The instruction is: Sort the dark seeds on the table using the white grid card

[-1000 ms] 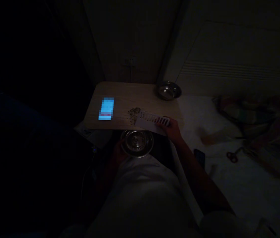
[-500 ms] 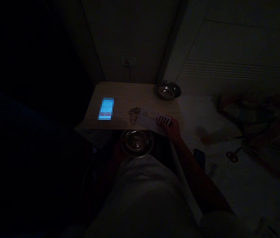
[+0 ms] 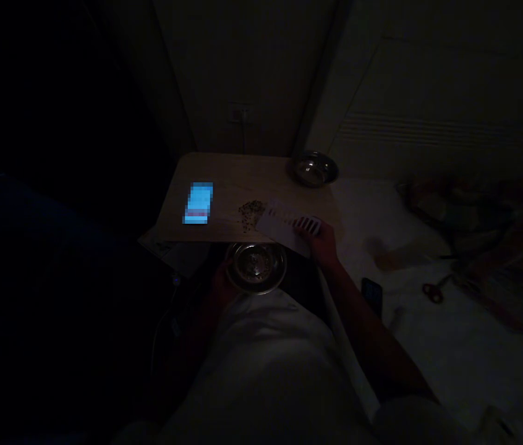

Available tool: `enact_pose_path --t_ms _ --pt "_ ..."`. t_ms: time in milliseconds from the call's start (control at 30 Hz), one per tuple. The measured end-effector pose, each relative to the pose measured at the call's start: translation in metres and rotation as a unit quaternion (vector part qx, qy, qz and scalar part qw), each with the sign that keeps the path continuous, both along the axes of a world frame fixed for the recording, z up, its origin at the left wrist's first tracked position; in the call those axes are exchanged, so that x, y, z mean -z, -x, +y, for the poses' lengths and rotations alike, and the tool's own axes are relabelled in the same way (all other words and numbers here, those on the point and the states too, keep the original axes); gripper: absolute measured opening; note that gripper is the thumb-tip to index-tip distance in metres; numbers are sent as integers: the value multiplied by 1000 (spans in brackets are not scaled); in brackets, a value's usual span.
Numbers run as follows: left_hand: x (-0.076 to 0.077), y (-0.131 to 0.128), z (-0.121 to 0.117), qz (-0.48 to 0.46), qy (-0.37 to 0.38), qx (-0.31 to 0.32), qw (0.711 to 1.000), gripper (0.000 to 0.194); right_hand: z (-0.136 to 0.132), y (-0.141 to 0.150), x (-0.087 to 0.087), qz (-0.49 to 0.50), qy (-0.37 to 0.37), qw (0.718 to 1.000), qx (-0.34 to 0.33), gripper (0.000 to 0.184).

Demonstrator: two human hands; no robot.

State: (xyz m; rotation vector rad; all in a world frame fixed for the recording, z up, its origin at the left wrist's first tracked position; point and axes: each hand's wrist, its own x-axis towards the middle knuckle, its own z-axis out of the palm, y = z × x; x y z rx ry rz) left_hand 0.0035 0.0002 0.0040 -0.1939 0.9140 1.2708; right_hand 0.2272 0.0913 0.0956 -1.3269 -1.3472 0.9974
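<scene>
The room is very dark. My left hand (image 3: 225,279) grips the left rim of a shiny metal bowl (image 3: 280,272), held just below the front edge of the wooden table (image 3: 224,167). Small dark grains (image 3: 258,262) lie in the bowl. In my right hand (image 3: 323,241) is a flat white slotted piece (image 3: 277,228), possibly plastic or card, its far end over the tabletop. Next to that end is a loose pile of dark, seed-like grains (image 3: 248,213). The fingers of my left hand are partly lost in shadow.
A lit phone (image 3: 198,203) lies on the table's left side, and a second metal bowl (image 3: 316,170) stands at its back right corner. On the white bedding to the right are a dark phone (image 3: 372,296), red-handled scissors (image 3: 433,293) and crumpled patterned cloth (image 3: 475,216).
My right hand has shifted the white slotted piece slightly to the right, tilting it a little. The bowl in my left hand stays in nearly the same place.
</scene>
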Motion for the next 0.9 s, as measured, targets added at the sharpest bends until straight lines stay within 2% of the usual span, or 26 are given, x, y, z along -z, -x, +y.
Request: enact_pose_path --t_ms 167,300,467,600,900 --pt "1 -1 1 8 6 -11 1000 25 2 1 1 -16 -27 999 -9 27" --pt "-1 -1 2 -5 -10 8 1000 25 0 5 1 -46 -30 998 -19 24" --pt "-1 0 1 -2 -11 8 1000 28 -2 3 -1 -37 -27 999 -30 23" --pt "0 -1 1 0 -8 0 1000 27 -2 2 -2 -31 -30 999 -9 24" --pt "-4 -1 2 0 -6 4 1000 30 -4 13 0 -28 -39 999 -17 23"
